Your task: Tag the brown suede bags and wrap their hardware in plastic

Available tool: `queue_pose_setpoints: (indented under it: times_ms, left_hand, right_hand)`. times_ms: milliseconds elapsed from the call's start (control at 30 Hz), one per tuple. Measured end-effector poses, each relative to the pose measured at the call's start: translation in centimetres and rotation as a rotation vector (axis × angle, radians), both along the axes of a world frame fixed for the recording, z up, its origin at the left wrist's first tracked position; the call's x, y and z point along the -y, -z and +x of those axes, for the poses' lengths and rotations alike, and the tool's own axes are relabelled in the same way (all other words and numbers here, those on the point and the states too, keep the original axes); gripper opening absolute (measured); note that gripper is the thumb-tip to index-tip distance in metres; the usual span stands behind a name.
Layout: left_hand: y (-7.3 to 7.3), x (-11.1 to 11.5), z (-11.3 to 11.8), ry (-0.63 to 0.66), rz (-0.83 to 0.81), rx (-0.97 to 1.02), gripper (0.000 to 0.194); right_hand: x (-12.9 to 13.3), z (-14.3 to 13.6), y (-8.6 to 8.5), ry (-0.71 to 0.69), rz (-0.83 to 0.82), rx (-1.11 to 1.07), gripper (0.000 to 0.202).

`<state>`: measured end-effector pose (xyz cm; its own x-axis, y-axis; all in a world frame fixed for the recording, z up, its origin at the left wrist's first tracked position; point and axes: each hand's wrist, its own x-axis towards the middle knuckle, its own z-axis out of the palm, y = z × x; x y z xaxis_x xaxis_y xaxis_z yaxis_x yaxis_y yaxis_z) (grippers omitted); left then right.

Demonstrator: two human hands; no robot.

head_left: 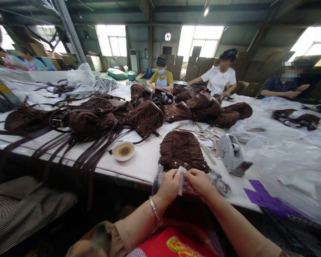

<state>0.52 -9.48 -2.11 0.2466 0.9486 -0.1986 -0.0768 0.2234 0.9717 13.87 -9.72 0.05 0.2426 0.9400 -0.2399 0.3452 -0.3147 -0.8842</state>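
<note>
A brown fringed bag lies on the white table at its front edge, with metal eyelets along its near side. Just in front of those eyelets, my left hand and my right hand meet with fingers pinched on a small whitish strip. Clear plastic hangs beside my left hand. More clear wrapping lies to the right of my right hand. What the strip is attached to is hidden by my fingers.
Several brown bags are heaped across the table, straps hanging over the front edge. A round dish, a grey-white tape dispenser, paper slips and plastic sheets surround the bag. People work across the table.
</note>
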Motion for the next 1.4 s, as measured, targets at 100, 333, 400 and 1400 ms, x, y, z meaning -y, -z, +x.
queue_pose_setpoints:
  times_ms: [100, 333, 400, 1400]
  left_hand:
    - [0.0, -0.2, 0.0, 0.017, -0.081, 0.107, 0.039]
    - [-0.6, -0.7, -0.6, 0.056, -0.228, 0.282, 0.039]
    - [-0.6, -0.7, -0.6, 0.069, -0.219, 0.263, 0.039]
    - [-0.1, 4.0, -1.9, 0.119, -0.021, -0.095, 0.039]
  right_hand:
    - [0.5, 0.3, 0.3, -0.038, -0.015, -0.318, 0.045]
    - [0.7, 1.4, 1.4, -0.065, -0.066, -0.641, 0.043]
    - [0.7, 1.2, 1.5, -0.082, -0.084, -0.68, 0.042]
    - [4.4, -3.2, 3.2, 0.075, 0.182, -0.296, 0.048]
